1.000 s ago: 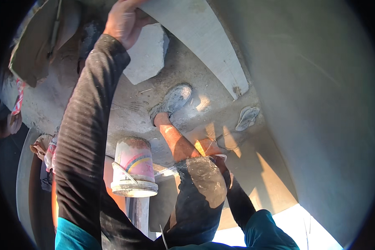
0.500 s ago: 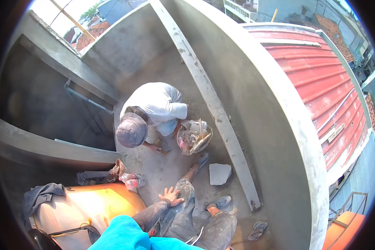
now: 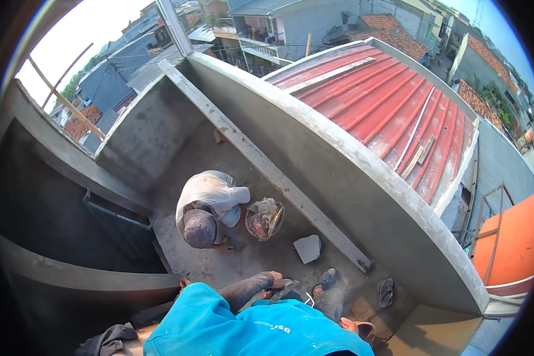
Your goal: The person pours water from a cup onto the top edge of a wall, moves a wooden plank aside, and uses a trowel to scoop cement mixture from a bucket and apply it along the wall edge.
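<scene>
My left hand [image 3: 276, 279] is closed into a loose fist above my dusty dark trousers, at the end of a dark sleeve. Whatever lies inside its fingers, if anything, is hidden. My right hand [image 3: 350, 325] shows only in part at the lower right, beside my right leg; its fingers are too hidden to read. A white cord [image 3: 310, 299] hangs between my legs, and my blue shirt [image 3: 237, 323] covers much of the lower edge. Beyond my feet lies a grey slab piece [image 3: 308, 249].
A co-worker [image 3: 207, 204] in a pale shirt and cap crouches ahead, by a sack of debris [image 3: 264, 218]. A long beam [image 3: 267, 163] slants from wall to floor. A loose sandal [image 3: 385, 292] lies at right. A low wall [image 3: 362, 172] borders a red metal roof [image 3: 374, 107].
The view has tilted up, showing more rooftops. My left hand, spread on my leg before, is now closed and farther right. More of my right hand shows. The bottles have left view.
</scene>
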### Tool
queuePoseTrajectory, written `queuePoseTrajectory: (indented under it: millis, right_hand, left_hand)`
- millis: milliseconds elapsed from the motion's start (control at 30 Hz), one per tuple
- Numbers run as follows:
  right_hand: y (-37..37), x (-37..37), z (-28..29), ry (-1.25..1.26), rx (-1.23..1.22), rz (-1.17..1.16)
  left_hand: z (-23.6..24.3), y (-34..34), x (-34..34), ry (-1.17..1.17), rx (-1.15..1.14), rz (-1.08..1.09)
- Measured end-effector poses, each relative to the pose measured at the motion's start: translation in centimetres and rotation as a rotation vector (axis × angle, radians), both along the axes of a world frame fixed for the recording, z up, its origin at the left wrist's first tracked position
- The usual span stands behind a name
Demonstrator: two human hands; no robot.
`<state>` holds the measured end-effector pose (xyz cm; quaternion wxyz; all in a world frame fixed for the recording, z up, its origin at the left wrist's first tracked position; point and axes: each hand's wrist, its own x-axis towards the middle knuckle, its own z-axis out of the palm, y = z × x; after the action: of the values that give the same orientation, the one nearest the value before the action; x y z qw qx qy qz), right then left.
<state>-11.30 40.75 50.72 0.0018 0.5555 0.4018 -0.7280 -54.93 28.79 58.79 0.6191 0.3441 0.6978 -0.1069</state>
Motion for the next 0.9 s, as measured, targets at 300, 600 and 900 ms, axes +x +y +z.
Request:
queuePoseTrajectory:
  millis: [300, 600, 900]
  right_hand:
    - [-16.0, 3.5, -1.2, 0.013, 0.003, -0.559]
    - [-17.7, 1.3, -0.7, 0.092, 0.368, -0.231]
    - [-34.5, 5.2, 3.3, 0.137, 0.071, -1.65]
  left_hand:
    - [-6.1, 0.2, 4.2, -0.264, 0.381, -0.457]
    - [-6.0, 2.2, 7.7, -0.484, 0.128, -0.845]
    - [-7.8, 10.4, 9.7, -0.283, 0.479, -0.604]
